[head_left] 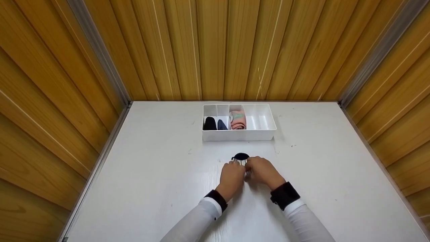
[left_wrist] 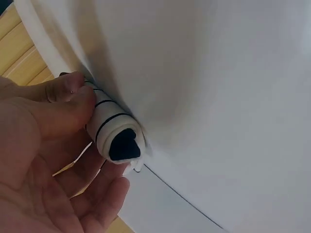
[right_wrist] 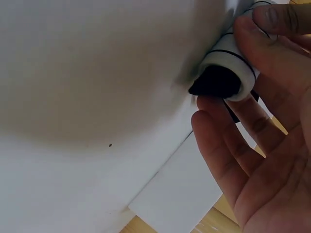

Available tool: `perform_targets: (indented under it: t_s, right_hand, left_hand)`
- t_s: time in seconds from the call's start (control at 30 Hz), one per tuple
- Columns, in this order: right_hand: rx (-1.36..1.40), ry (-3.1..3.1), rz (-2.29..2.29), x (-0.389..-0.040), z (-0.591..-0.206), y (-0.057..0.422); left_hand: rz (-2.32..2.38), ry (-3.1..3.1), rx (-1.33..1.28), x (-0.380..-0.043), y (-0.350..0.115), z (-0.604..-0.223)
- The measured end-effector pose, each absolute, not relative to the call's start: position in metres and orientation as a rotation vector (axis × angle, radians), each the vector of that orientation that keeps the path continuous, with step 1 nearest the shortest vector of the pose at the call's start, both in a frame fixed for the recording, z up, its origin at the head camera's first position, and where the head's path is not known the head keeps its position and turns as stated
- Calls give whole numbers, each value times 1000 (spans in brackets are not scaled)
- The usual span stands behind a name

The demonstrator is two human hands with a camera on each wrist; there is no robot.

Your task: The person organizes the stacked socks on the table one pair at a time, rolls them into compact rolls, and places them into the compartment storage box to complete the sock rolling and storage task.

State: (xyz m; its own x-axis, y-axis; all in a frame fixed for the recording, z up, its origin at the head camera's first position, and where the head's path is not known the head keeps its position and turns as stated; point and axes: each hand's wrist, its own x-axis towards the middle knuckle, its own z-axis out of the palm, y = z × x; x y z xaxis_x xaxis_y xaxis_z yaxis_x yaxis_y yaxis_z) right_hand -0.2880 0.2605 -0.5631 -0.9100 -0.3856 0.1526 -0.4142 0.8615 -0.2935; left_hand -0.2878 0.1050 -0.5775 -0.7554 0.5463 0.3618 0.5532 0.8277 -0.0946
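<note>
Both hands hold one partly rolled sock (head_left: 240, 156), white with thin dark stripes and a black patch at its far end. The left hand (head_left: 232, 178) pinches the roll's left end between thumb and fingers; in the left wrist view the striped roll (left_wrist: 116, 124) shows a dark core. On the other end, the right hand (head_left: 263, 170) grips with thumb and fingers, and the right wrist view shows black fabric (right_wrist: 218, 82) inside the roll. The sock lies low over the white table (head_left: 161, 188), in front of the box.
Behind the hands stands a white divided box (head_left: 238, 135). Its left compartments hold a black item (head_left: 210, 123) and a dark blue item (head_left: 221, 125); a rolled pink sock (head_left: 238, 120) sits near the middle. Wood-panelled walls (head_left: 211, 50) border the table.
</note>
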Motion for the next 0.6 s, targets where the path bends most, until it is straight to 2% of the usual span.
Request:
perform_targets:
  t_s: [0.23, 0.6]
  right_hand:
    - [596, -2979, 497, -289, -561, 260]
    - [493, -2938, 576, -281, -568, 261]
  left_hand:
    - [-241, -2595, -769, -289, 101, -582]
    - [-258, -2747, -720, -296, 105, -575]
